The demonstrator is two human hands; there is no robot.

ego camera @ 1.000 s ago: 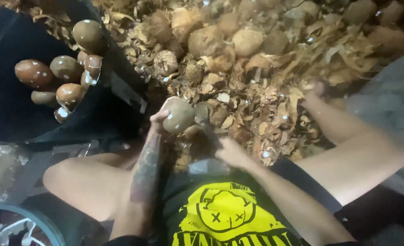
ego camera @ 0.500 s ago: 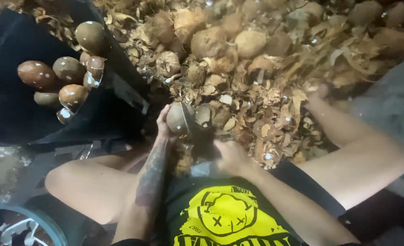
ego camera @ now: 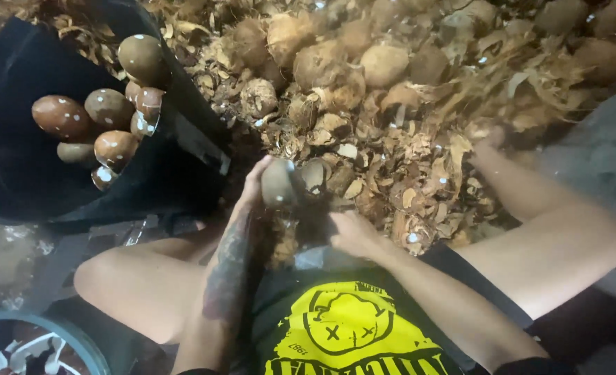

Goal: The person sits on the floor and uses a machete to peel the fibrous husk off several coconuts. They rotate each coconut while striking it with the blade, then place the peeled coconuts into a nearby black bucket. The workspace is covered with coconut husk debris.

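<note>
The round brown coconut (ego camera: 278,184) is gripped in my left hand (ego camera: 256,186), lower and closer to my lap than a moment ago, while my right hand (ego camera: 353,232) has curled shut, holding nothing I can see.

Ground covered by a deep heap of brown, fibrous husk scraps and broken shell pieces (ego camera: 419,160), with several rough tan husked nuts (ego camera: 384,64) lying along its far side. At left, a black fabric bag (ego camera: 16,173) holds smooth brown peeled nuts (ego camera: 110,107) speckled with wet highlights. Lower left, the rim of a round blue-green tub (ego camera: 78,337). Warm, dim light from above.
</note>
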